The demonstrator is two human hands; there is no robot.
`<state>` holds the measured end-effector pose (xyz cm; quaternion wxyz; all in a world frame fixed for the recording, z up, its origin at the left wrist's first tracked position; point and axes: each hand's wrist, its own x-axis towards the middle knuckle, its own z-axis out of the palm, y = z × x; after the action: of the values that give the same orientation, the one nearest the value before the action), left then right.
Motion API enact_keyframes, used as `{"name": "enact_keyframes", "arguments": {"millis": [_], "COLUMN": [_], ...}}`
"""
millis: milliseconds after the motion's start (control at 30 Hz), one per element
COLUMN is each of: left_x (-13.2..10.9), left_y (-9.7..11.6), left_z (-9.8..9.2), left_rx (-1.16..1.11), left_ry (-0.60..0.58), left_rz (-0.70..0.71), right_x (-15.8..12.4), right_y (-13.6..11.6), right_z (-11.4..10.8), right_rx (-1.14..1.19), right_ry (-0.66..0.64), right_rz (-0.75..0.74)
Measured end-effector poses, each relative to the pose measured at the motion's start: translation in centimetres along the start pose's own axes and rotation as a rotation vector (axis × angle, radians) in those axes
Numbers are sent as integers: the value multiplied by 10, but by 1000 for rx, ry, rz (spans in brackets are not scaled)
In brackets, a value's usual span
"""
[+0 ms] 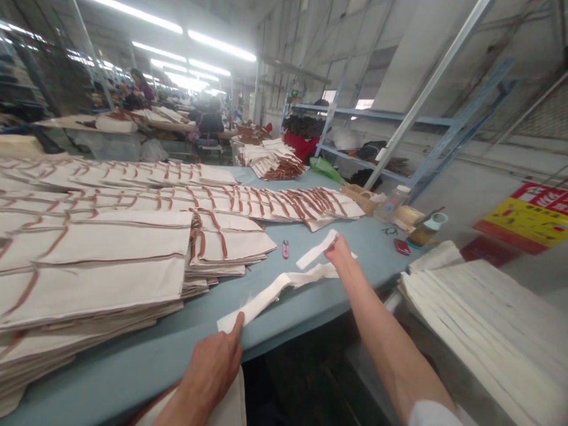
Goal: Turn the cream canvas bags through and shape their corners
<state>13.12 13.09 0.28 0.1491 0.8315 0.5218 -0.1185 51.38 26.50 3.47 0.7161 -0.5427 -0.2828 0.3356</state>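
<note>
While the left hand [213, 370] sits low centre of the frame, its index fingertip presses flat on the near end of a long white strip [275, 290]. The other fingers are loosely curled and grasp nothing. The strip runs diagonally up & right across the blue-green table [146, 349] twd the right hand [339, 249], just right of centre. That hand is seen from the back, fingers bunched & pinched on the end of a short strip [316, 249] that angles down-left from it. The long strip's far end lies right under that hand; can't tell if it's gripped too.

Small pink snips [286, 248] lie on the table just left of the short strip, apart from both hands. The left half of the frame is filled w/ stacks of cream bags [97, 266] w/ brown handles, and an overlapped row of the same bags [266, 204] stretches across the middle. Another bag pile [273, 160] sits further back, upper centre. At lower right is a stack of plain white cloth [483, 319]. A jar w/ pale green lid [426, 229] stands at mid right. Blue shelving [390, 118] is at upper right, and other people [142, 86] are at benches upper left.
</note>
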Motion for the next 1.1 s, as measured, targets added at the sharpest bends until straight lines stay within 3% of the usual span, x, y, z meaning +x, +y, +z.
{"name": "enact_keyframes", "arguments": {"millis": [200,367,600,767,967,1100], "left_x": [3,2,-15,-32,-70,-91], "left_y": [-1,-5,-20,-27,-9,5], "left_z": [2,11,29,33,33,26], "left_rx": [-28,-123,-450,-757,-1157,-1432], "left_ry": [21,92,266,362,315,257], "left_rz": [-1,-21,-26,77,252,328], "right_x": [13,-14,-123,-207,-279,-317], "right_y": [-46,-75,-67,-65,-65,-66], "right_z": [-17,1,67,112,157,166], "right_rx": [55,42,-101,-168,-173,-127], "right_ry": [87,-27,-401,-691,-879,-983], "right_rz": [69,60,130,197,278,375]}}
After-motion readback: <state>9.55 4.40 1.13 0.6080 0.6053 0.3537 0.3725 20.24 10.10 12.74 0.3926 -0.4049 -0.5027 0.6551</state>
